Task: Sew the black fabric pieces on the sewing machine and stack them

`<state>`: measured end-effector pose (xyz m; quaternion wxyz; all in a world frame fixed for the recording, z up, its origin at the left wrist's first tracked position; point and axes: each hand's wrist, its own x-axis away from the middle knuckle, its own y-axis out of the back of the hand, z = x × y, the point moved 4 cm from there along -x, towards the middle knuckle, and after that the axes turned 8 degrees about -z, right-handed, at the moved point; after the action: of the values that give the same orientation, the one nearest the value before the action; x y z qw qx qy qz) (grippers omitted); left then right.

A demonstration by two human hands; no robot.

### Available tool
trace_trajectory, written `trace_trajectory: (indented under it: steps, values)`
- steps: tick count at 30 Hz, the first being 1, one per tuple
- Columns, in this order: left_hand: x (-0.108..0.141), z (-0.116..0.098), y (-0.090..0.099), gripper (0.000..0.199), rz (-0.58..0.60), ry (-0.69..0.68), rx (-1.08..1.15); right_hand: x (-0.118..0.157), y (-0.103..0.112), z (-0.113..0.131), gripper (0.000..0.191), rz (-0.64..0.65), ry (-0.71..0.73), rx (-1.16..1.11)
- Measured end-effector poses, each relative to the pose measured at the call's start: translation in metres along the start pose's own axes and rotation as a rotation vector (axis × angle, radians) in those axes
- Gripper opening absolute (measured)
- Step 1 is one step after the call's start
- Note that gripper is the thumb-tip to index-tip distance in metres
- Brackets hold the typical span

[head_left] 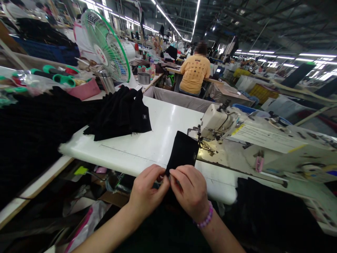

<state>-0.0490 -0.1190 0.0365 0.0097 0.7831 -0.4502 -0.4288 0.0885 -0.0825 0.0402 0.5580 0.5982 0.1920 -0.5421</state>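
Pinching edge of black cloth (183, 149), tabletop (160, 135) stretching leftward.

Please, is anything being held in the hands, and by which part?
The left hand and right hand pinch the black cloth piece at its near end.

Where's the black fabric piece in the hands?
Near the head view's centre, the black fabric piece extends over the white tabletop, just left of the sewing machine.
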Motion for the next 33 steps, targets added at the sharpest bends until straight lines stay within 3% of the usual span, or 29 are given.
trace_trajectory:
  steps: [14,17,22,24,29,31,33]
  values:
    - [-0.001,-0.002,0.0,0.024,-0.004,0.005,0.048,-0.001,-0.001,0.004,0.018,0.01,0.011,-0.028]
    - [-0.003,0.0,0.002,0.025,0.008,0.09,0.11,0.002,-0.003,0.003,0.021,0.038,0.009,-0.062]
    - [0.0,0.01,-0.003,0.038,0.138,0.331,0.219,0.007,-0.003,0.003,0.024,0.071,-0.014,-0.02]
    - [0.005,0.013,-0.004,0.042,0.147,0.368,0.216,0.011,0.002,-0.004,0.028,0.025,-0.119,0.081]
    - [0.027,0.029,-0.008,0.045,0.157,0.561,0.242,0.037,0.03,-0.037,0.042,-0.206,-0.594,0.249]
    - [0.038,0.036,-0.009,0.041,0.141,0.664,0.264,0.051,0.039,-0.049,0.039,-0.18,-0.808,0.213]
    - [0.048,0.041,-0.012,0.043,0.156,0.726,0.266,0.068,0.038,-0.056,0.021,-0.08,-1.116,0.008]
